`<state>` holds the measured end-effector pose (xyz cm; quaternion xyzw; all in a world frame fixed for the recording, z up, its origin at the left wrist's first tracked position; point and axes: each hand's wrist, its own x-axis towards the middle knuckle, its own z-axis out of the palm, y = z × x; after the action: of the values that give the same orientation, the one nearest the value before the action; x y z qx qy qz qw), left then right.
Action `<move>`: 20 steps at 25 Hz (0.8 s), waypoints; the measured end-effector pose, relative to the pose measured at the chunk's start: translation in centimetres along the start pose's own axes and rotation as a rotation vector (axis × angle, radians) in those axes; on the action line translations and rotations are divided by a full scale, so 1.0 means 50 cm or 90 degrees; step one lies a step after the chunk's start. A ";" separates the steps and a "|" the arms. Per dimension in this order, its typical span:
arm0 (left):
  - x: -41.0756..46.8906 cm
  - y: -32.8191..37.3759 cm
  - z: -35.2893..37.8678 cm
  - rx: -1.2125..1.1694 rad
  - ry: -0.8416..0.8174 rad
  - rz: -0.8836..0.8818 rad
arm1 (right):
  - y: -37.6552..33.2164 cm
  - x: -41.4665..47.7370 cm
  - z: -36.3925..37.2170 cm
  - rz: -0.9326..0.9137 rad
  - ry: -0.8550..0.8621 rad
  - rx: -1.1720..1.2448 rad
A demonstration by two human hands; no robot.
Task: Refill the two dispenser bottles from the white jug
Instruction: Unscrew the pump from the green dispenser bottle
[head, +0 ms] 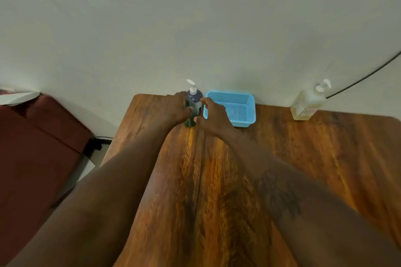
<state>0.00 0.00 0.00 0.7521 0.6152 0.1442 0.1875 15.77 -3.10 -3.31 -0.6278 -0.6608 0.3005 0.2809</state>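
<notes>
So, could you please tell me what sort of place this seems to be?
Probably a treatment or massage room, though that is a guess: a dark pump dispenser bottle and a pale one stand on a wooden table against a plain wall, beside a maroon padded couch.

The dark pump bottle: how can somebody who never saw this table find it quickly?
Look along the far edge of the wooden table, by the wall. Left of the blue basket stands the dark bottle, between both hands. The other pump bottle, far right, is pale.
</notes>
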 end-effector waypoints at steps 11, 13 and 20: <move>-0.038 0.007 0.047 -0.092 0.086 0.011 | 0.035 -0.022 0.060 -0.004 0.062 0.064; -0.060 0.023 0.044 -0.151 0.109 0.023 | 0.038 -0.055 0.059 -0.045 0.103 0.064; -0.177 0.090 0.071 -0.213 0.156 0.059 | 0.090 -0.167 0.065 -0.103 0.267 0.104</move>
<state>3.75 -9.81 -0.96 0.7151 0.5655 0.3428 0.2267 16.75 -11.47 -8.79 -0.5970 -0.6096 0.1920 0.4849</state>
